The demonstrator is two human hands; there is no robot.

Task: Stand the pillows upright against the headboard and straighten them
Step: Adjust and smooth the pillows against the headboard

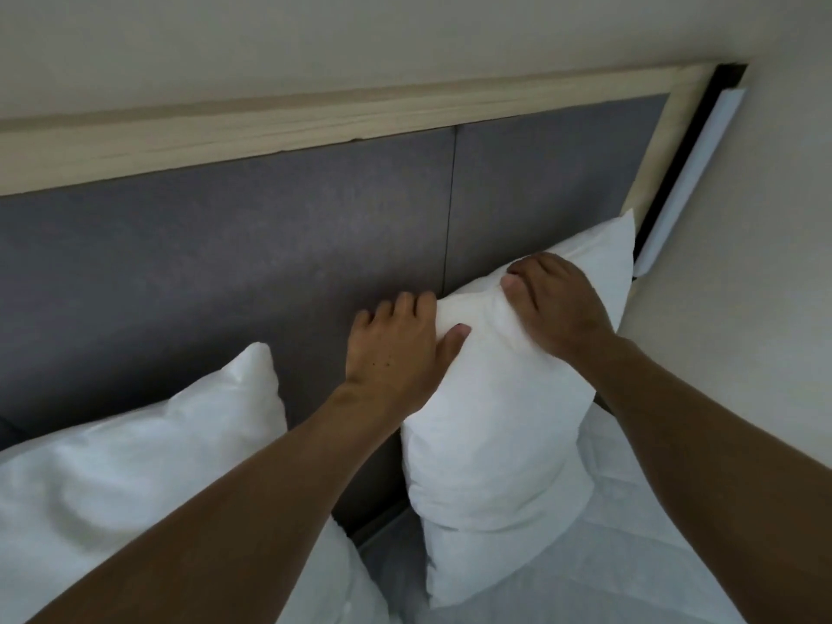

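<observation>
- Right pillow (504, 425) stands upright on the bed (675, 556), near the bed's right edge, top leaning on the grey headboard (225, 263).
- Left hand (396, 353) is at that pillow's top left corner: thumb on the front face, fingers curled behind the corner toward the headboard. Grip closed, pinching the corner.
- Right hand (558, 304) sits on the pillow's top edge, to the right of the left hand; fingers go over the top, thumb presses the front. Grip closed on the fabric, which bunches between the two hands.
- Pillow body hangs below both grips, bottom edge resting on the bed.
- Left pillow (135, 466) lies at the bed's left side, tilted against the headboard, one corner pointing up; neither hand touches it, left forearm passes over it.
- Pale wood frame (315, 119) borders the headboard's top.
</observation>
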